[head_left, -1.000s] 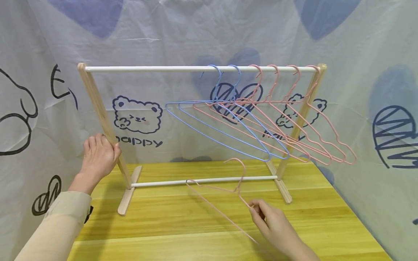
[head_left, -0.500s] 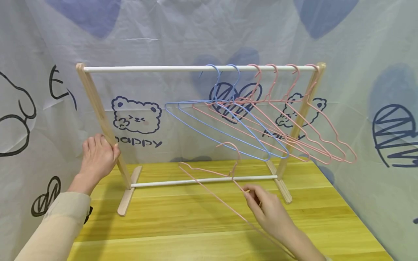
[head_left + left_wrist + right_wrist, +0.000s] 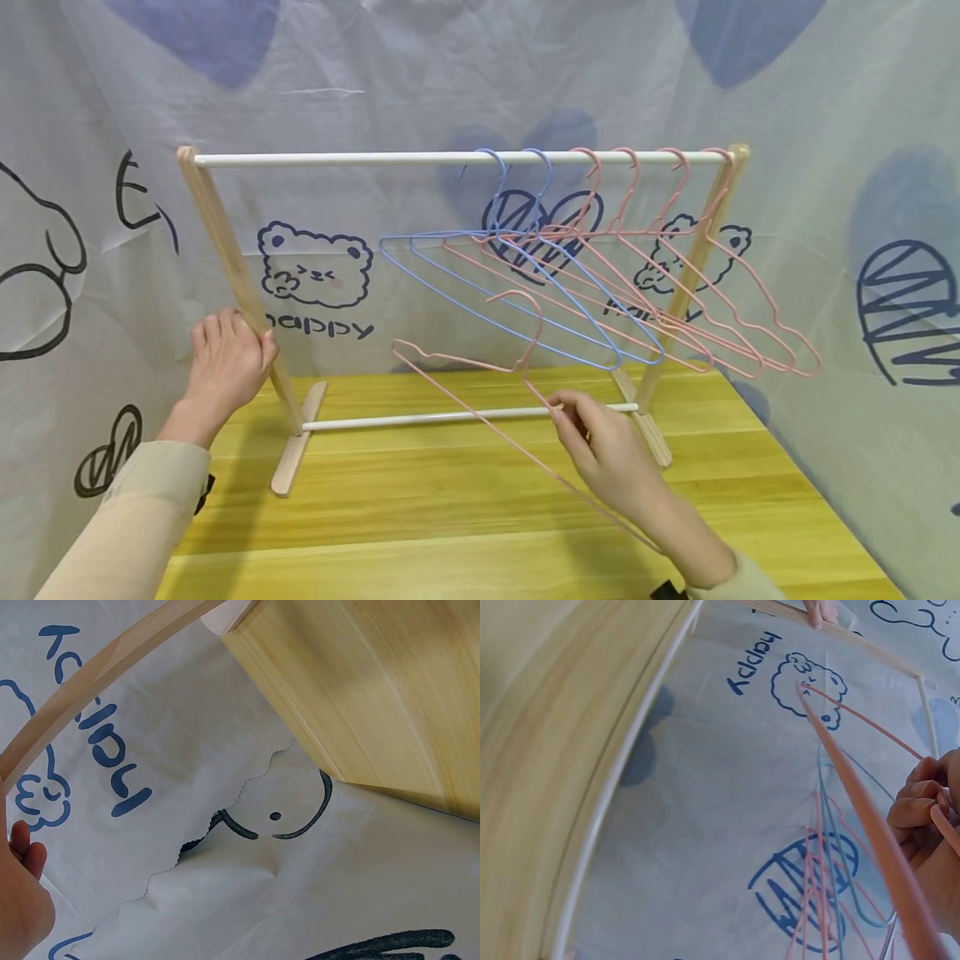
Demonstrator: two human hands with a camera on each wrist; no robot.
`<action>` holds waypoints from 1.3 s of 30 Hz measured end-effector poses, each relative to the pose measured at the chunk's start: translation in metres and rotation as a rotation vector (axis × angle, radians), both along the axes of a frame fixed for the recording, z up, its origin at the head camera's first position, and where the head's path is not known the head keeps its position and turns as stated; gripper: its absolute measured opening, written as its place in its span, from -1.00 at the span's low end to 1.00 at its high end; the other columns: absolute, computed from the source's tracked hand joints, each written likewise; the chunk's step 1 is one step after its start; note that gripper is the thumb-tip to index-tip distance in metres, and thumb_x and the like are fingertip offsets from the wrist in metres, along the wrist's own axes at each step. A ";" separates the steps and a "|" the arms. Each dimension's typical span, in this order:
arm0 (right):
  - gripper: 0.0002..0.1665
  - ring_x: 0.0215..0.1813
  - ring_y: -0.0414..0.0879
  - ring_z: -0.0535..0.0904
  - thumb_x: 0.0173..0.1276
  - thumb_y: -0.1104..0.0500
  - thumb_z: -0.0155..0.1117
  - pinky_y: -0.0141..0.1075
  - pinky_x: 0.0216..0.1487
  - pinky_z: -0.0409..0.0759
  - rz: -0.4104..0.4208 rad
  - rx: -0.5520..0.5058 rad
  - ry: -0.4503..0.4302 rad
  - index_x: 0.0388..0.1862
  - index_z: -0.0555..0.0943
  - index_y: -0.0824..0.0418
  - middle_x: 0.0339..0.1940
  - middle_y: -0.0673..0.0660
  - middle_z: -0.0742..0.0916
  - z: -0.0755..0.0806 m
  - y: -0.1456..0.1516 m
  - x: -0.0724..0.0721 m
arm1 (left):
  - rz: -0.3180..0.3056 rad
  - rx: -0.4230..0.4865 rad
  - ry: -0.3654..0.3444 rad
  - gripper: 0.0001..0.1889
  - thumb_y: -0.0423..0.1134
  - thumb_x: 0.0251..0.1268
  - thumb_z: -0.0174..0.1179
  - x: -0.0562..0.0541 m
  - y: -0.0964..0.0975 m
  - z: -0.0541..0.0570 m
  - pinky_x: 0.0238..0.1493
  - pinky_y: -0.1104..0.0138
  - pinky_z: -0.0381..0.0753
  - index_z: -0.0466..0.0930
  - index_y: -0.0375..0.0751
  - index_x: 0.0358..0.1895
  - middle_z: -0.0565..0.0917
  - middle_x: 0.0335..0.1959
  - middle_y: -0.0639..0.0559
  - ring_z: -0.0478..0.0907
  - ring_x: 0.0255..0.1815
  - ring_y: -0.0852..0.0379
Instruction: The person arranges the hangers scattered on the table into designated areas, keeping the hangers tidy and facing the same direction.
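Observation:
My left hand grips the left wooden post of a clothes rack at about mid-height, thumb on the near side. In the left wrist view, part of that hand shows at the left edge beside the post. My right hand pinches a pink wire hanger by its right shoulder, hook up and tilted, in front of the rack. The hook overlaps the lower blue wires in the head view. Up close in the right wrist view, the hanger's pink wire crosses before the fingers.
Two blue hangers and several pink hangers hang on the right half of the white top rail. A lower white rail joins the rack's feet. The rack stands on a yellow wood-grain table, with printed cloth behind and at both sides.
My right hand has lifted the pink hanger upward and a little left, so its hook now overlaps the blue hangers. The left hand stays on the post.

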State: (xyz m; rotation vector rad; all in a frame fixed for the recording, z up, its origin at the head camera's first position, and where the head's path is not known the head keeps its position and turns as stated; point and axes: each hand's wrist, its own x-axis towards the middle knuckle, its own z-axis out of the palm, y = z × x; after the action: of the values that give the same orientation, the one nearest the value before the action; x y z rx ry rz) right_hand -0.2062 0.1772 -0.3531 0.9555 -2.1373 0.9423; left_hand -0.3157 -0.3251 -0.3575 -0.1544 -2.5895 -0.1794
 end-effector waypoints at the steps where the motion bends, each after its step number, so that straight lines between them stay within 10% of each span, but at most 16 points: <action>1: -0.77 -0.50 -0.40 0.30 0.44 0.45 0.22 -0.56 -0.54 0.30 0.000 -0.001 0.015 0.02 0.62 0.30 -0.50 -0.15 0.49 0.003 -0.001 -0.002 | 0.000 0.000 0.000 -0.62 -0.16 0.60 -0.12 0.000 0.000 0.000 -0.01 -0.19 0.04 0.22 -0.49 -0.29 0.24 -0.21 -0.39 0.10 -0.16 -0.36; 18: -0.65 -0.57 -0.31 0.24 0.71 0.17 -0.03 -0.47 -0.56 0.23 0.035 0.038 0.203 0.09 0.62 0.38 -0.54 -0.03 0.51 0.046 -0.014 -0.031 | 0.005 0.005 -0.015 -0.62 -0.15 0.61 -0.12 0.001 0.001 0.001 0.01 -0.19 0.03 0.22 -0.49 -0.28 0.23 -0.21 -0.39 0.10 -0.14 -0.36; 39: -0.75 -0.56 -0.18 0.29 0.56 0.37 0.10 -0.29 -0.51 0.32 0.034 0.131 0.211 0.11 0.59 0.45 -0.52 0.07 0.52 0.099 -0.043 -0.062 | 0.002 0.002 -0.007 -0.62 -0.15 0.60 -0.12 0.000 0.001 0.001 0.01 -0.19 0.04 0.22 -0.48 -0.29 0.24 -0.20 -0.39 0.10 -0.15 -0.36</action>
State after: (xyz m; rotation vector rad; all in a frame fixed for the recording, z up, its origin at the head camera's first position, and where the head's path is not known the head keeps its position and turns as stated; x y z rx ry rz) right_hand -0.2686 0.1342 -0.2540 1.1067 -2.0277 0.6903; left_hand -0.3155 -0.3242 -0.3564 -0.1505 -2.5963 -0.1814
